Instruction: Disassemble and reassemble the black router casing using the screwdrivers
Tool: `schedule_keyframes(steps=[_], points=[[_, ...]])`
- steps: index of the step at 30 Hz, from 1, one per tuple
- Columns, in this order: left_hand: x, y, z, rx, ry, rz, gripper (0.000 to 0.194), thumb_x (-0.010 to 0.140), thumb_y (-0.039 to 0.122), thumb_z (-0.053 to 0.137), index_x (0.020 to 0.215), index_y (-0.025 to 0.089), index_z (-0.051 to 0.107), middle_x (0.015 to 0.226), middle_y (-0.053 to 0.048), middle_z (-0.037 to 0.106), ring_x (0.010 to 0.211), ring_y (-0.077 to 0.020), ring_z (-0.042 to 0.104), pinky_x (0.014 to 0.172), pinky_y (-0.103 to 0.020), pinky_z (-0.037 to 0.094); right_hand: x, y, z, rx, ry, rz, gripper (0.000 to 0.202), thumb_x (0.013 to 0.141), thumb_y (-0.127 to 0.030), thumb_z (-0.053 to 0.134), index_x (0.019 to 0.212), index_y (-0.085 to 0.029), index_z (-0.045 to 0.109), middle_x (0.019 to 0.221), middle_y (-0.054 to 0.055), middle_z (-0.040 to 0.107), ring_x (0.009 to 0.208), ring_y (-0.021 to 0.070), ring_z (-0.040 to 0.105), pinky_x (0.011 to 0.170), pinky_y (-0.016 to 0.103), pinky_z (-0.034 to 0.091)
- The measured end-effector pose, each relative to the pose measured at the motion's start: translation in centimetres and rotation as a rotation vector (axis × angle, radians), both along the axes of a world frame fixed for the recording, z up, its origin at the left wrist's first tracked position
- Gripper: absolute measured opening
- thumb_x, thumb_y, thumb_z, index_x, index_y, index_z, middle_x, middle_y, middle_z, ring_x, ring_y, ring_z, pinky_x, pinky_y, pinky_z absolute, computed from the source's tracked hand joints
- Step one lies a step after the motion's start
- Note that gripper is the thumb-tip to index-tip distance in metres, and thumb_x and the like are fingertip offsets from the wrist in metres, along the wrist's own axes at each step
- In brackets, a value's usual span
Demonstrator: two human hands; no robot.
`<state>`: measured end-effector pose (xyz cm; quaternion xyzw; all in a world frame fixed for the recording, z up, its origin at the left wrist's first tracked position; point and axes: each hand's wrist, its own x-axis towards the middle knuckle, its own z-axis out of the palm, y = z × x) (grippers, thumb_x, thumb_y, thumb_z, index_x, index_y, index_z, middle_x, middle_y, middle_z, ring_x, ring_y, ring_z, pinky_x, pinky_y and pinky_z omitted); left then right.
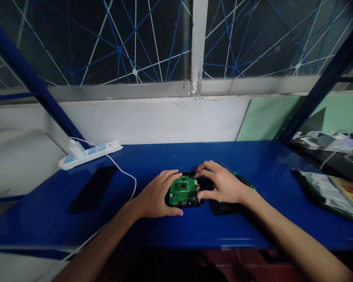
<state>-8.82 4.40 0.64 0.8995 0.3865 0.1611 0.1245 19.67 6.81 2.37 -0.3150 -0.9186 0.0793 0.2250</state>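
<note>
A green circuit board [182, 190] lies face up in a shallow black case [167, 199] on the blue table. My left hand [156, 194] curves around the left side of the case, fingers along the far side and thumb along the near side. At the right edge of the board, my right hand [220, 182] has its thumb and bent fingertips on the board's edge, a short span apart. Beneath my right hand and wrist is a flat black piece [222, 208], partly covered. Just behind that wrist lies a green-and-black-handled screwdriver [243, 180], its thin shaft pointing away.
A white power strip [91, 154] with a plugged-in charger stands at the back left, its white cable [126, 172] looping across the table. A dark flat rectangle [92, 190] lies left of my hands. To the right is a shiny packet [329, 194]. Tiny pieces lie behind the board.
</note>
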Motion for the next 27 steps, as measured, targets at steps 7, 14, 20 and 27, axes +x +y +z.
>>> schedule_keyframes(steps=[7, 14, 20, 27], points=[[-0.5, 0.4, -1.2, -0.085, -0.092, 0.012, 0.114, 0.065, 0.067, 0.082, 0.153, 0.023, 0.025, 0.154, -0.019, 0.036, 0.141, -0.0427, 0.036, 0.112, -0.064, 0.036, -0.8, -1.1, -0.2, -0.095, -0.207, -0.045, 0.081, 0.065, -0.078, 0.071, 0.115, -0.013, 0.066, 0.125, 0.019, 0.059, 0.109, 0.0378, 0.062, 0.098, 0.056, 0.049], [-0.6, 0.8, -1.9, -0.076, -0.125, 0.028, 0.115, 0.064, 0.069, 0.08, 0.154, 0.022, 0.024, 0.149, -0.021, 0.04, 0.137, -0.0468, 0.04, 0.106, -0.069, 0.039, -0.6, -0.7, -0.6, -0.291, -0.058, 0.003, 0.073, 0.064, -0.07, 0.077, 0.11, -0.017, 0.058, 0.124, 0.015, 0.056, 0.114, 0.0329, 0.059, 0.1, 0.048, 0.052], [-0.6, 1.0, -2.6, -0.078, -0.117, 0.048, 0.125, 0.063, 0.069, 0.079, 0.157, 0.02, 0.012, 0.152, -0.025, 0.035, 0.139, -0.0512, 0.034, 0.104, -0.074, 0.037, -0.5, -0.6, -0.8, -0.324, 0.023, 0.002, 0.07, 0.061, -0.067, 0.082, 0.106, -0.023, 0.05, 0.144, 0.015, 0.044, 0.13, 0.0355, 0.051, 0.104, 0.051, 0.049], [-0.6, 0.8, -2.1, -0.127, -0.131, 0.074, 0.126, 0.059, 0.065, 0.083, 0.154, 0.018, 0.016, 0.146, -0.025, 0.038, 0.136, -0.0492, 0.038, 0.105, -0.071, 0.039, -0.6, -0.5, -1.0, -0.297, 0.066, 0.046, 0.069, 0.061, -0.061, 0.084, 0.108, -0.024, 0.051, 0.147, 0.014, 0.045, 0.13, 0.0355, 0.052, 0.106, 0.053, 0.048]])
